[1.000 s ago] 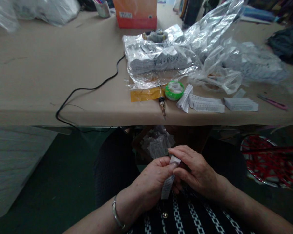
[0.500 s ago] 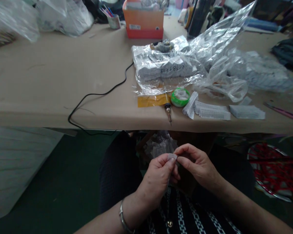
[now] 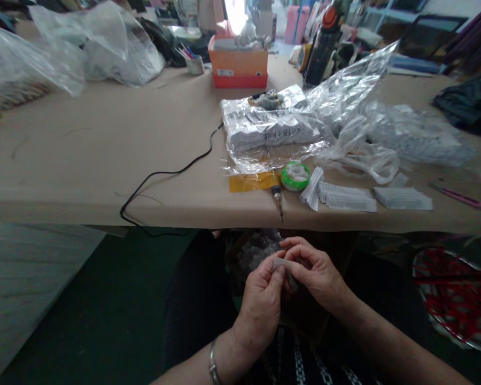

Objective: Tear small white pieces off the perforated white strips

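Note:
Over my lap, just below the table edge, my left hand (image 3: 262,297) pinches a small white strip (image 3: 279,262) that looks like a paper or cloth label. My right hand (image 3: 317,270) meets it from the other side, thumb and fingers closed on the same strip. Part of the strip hangs out beneath the fingers; the rest is hidden. Behind the hands, a container of loose white pieces (image 3: 260,248) sits under the table. A soldering iron (image 3: 278,202) lies on the table with its tip at the front edge.
Along the table stand a green round tin (image 3: 295,177), stacked printed labels (image 3: 347,197), a label stack (image 3: 403,198), pink-handled tweezers or scissors (image 3: 457,196) and a plastic-wrapped bundle (image 3: 272,128). A black cord (image 3: 164,172) curves leftward. An orange box (image 3: 239,64) stands behind; a red-filled basket (image 3: 457,299) sits right.
The view has tilted up slightly, showing more of the table's back. My right thumb has shifted left toward my left fingertips, and more of the strip shows below the fingers.

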### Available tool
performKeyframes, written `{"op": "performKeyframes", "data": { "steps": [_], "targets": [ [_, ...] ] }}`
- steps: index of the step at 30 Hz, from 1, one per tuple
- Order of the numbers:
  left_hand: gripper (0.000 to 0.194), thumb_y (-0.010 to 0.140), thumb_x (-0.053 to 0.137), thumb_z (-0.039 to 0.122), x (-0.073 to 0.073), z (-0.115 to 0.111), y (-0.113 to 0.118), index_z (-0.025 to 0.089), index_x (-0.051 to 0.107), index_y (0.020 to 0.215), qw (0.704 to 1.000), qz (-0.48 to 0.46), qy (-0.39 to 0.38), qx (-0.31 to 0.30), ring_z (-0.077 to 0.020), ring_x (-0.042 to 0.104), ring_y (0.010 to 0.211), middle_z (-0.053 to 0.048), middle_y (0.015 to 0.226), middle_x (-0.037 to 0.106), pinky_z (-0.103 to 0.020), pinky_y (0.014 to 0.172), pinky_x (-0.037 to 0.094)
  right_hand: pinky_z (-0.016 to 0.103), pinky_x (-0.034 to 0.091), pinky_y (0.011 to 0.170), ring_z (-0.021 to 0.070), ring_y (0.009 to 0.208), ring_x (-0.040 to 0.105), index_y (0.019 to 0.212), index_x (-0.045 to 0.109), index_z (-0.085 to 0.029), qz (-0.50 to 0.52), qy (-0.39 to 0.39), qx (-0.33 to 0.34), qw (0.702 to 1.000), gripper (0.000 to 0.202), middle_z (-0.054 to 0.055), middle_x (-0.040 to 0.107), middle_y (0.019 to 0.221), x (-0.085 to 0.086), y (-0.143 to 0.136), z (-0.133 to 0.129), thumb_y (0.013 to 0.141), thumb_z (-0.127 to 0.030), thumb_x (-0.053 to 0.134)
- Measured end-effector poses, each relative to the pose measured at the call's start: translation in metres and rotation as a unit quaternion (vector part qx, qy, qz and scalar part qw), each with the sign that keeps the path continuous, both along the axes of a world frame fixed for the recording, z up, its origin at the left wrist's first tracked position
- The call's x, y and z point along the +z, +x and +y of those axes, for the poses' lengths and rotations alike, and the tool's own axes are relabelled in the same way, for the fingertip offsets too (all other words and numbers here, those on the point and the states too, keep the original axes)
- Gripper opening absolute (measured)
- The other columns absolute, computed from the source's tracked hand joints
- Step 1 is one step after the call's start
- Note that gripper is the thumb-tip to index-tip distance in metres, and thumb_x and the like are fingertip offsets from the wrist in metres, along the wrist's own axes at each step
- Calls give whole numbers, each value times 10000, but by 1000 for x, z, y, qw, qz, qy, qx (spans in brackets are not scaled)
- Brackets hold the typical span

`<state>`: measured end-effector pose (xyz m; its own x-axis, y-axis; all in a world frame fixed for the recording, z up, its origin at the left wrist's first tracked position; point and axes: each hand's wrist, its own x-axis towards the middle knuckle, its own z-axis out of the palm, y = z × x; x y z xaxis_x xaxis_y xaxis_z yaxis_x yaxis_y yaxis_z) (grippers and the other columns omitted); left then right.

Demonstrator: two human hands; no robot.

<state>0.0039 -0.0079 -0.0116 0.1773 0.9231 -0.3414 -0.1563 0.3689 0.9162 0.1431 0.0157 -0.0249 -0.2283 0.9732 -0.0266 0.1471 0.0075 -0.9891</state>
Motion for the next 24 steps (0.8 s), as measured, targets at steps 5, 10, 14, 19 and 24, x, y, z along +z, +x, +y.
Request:
{"op": "performKeyframes", "data": {
  "steps": [5, 10, 14, 19, 24],
  "targets": [
    [270, 899, 475, 335, -7, 4, 0, 143, 622, 1020, 999, 18, 37, -12, -122, 496, 644, 2, 693, 567, -228, 627, 407, 311, 452, 835, 207, 923, 582, 682, 615, -171, 16, -4, -3, 1000, 194, 72, 571, 1060, 1, -2, 7, 834, -292, 620],
    [217, 880, 518, 321, -11, 21, -4, 180, 644, 987, 991, 84, 102, 3, -168, 582, 878, -41, 946, 657, -254, 799, 440, 302, 445, 829, 206, 919, 580, 679, 604, -174, -32, 63, -11, 997, 184, 67, 590, 1010, 8, 0, 27, 828, -282, 593],
    [182, 873, 525, 301, -8, 38, -6, 185, 649, 939, 982, 132, 135, 4, -156, 592, 821, -28, 889, 668, -246, 769, 450, 295, 447, 779, 198, 860, 581, 687, 599, -178, -60, 111, -11, 992, 165, 58, 598, 939, 11, 1, 43, 824, -268, 577],
    [160, 861, 527, 282, -5, 53, -7, 182, 651, 875, 971, 174, 163, 13, -140, 589, 715, -16, 789, 662, -225, 665, 447, 270, 447, 684, 178, 746, 564, 736, 584, -190, -72, 134, -2, 988, 135, 22, 593, 787, 12, 3, 53, 843, -265, 552],
    [175, 871, 518, 290, -4, 60, -10, 180, 650, 841, 952, 224, 209, 10, -130, 582, 669, -14, 738, 653, -218, 644, 430, 245, 419, 608, 156, 656, 527, 746, 584, -186, -113, 147, -4, 983, 131, -3, 564, 707, 16, 3, 57, 847, -248, 529]
  ]
}}
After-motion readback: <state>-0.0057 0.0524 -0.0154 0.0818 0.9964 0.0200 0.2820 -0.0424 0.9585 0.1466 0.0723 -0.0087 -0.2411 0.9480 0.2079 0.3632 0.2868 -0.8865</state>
